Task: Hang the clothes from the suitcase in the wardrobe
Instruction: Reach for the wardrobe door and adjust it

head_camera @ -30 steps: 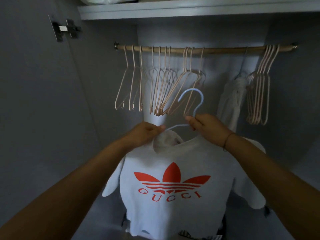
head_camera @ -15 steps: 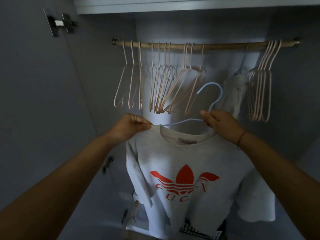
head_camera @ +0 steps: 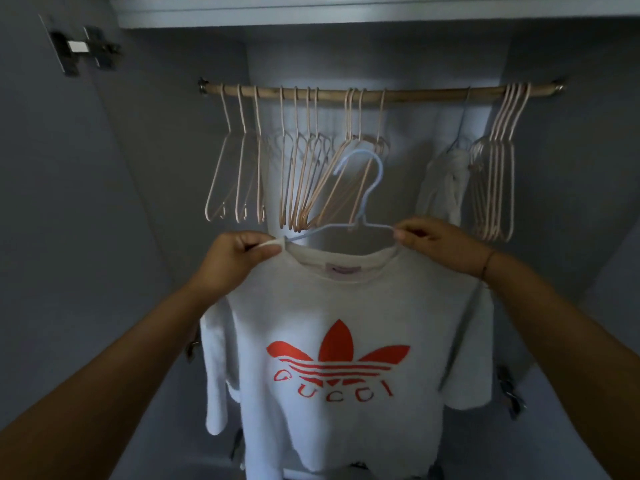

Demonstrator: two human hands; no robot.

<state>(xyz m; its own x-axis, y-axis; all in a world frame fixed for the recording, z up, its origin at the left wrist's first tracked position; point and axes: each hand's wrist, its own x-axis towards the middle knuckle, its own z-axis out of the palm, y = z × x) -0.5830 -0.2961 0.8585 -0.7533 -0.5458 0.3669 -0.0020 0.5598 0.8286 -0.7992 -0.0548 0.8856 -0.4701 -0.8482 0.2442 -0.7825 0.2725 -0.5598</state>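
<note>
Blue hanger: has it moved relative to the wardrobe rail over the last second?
Yes. The blue hanger has risen toward the rail. Its hook sits nearer the rail than a second ago but is below it and not hooked on.

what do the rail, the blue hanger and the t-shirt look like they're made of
Rail: looks like bare wood, tan, matt, slightly uneven along its length.
Blue hanger: thin bent wire, probably metal with a pale matt coating.
T-shirt: soft pale grey knit, likely cotton jersey, draping in folds, with a red print.
</note>
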